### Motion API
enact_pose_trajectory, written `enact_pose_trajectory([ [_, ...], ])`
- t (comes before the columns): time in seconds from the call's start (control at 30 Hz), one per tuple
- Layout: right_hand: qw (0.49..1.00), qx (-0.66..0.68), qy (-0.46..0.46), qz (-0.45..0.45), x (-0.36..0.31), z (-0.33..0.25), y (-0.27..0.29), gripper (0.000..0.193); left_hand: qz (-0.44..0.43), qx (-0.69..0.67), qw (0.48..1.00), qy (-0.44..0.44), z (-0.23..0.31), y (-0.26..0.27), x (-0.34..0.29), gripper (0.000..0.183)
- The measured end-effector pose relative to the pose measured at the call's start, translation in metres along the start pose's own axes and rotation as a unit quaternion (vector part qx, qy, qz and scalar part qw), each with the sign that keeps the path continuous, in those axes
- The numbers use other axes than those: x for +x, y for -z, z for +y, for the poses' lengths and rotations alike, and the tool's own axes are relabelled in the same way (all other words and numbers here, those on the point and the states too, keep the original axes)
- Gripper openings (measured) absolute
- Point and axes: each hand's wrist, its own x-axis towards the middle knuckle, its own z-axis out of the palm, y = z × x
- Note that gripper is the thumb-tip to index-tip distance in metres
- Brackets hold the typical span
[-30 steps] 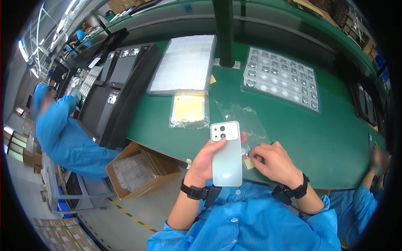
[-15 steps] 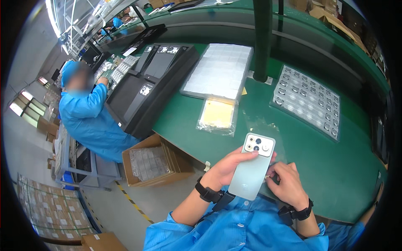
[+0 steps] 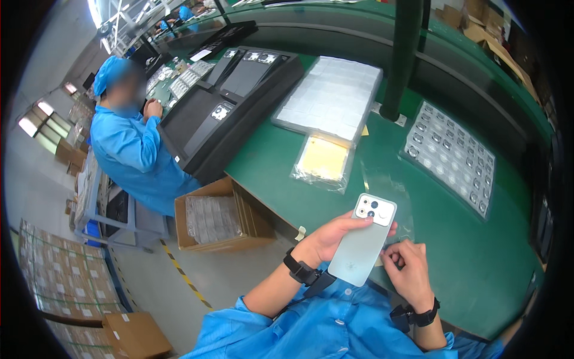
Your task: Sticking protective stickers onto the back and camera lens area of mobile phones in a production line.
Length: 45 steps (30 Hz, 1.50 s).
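Observation:
A pale mint phone [image 3: 357,256] with a white camera block on its back rests in my left hand [image 3: 327,236], back side up. My left thumb lies across the back just below the camera block, and the fingertips show at the far edge. My right hand [image 3: 410,272] is beside the phone's lower right edge, its thumb and index finger pinched together. Whatever may be between them is too small to make out. Beyond the phone, a clear plastic film [image 3: 388,185] lies on the green table [image 3: 466,251].
A clear tray of round camera parts [image 3: 449,157] lies right of a green post [image 3: 406,60]. Left of it are a white-covered tray [image 3: 329,96], a bagged yellow packet [image 3: 323,158] and a black tray [image 3: 209,161] with phones. A cardboard box [image 3: 254,221] stands below; a co-worker [image 3: 128,143] is left.
The view has swung slightly left, so the table things sit further right. My grip on the phone is the same. The co-worker's hands are now held together near the chest.

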Motion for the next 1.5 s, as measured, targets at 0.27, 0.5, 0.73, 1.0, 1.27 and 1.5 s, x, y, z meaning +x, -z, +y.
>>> enact_pose_trajectory([
  [0.27, 0.999, 0.041, 0.023, -0.023, -0.008, 0.002, 0.008, 0.007, -0.033, 0.026, 0.999, -0.020, -0.009, 0.006, 0.002, 0.049],
  [0.5, 0.988, 0.087, -0.035, -0.120, -0.007, -0.008, 0.030, 0.009, 0.005, 0.082, 0.995, -0.063, -0.015, 0.008, 0.003, 0.045],
  [0.73, 0.941, 0.286, -0.058, -0.170, -0.004, 0.000, 0.068, 0.018, -0.018, 0.082, 0.993, -0.077, -0.016, 0.006, 0.005, 0.045],
  [1.0, 0.955, 0.287, 0.055, -0.045, 0.047, -0.009, 0.118, 0.012, 0.027, 0.178, 0.975, -0.132, 0.008, -0.050, -0.005, 0.045],
  [1.27, 0.906, 0.393, 0.127, 0.090, 0.084, -0.015, 0.106, 0.011, 0.096, 0.300, 0.925, -0.215, 0.000, -0.129, 0.037, 0.047],
  [1.5, 0.921, 0.330, 0.158, 0.131, 0.071, -0.004, 0.124, 0.015, 0.096, 0.310, 0.924, -0.203, -0.017, -0.147, 0.059, 0.050],
])
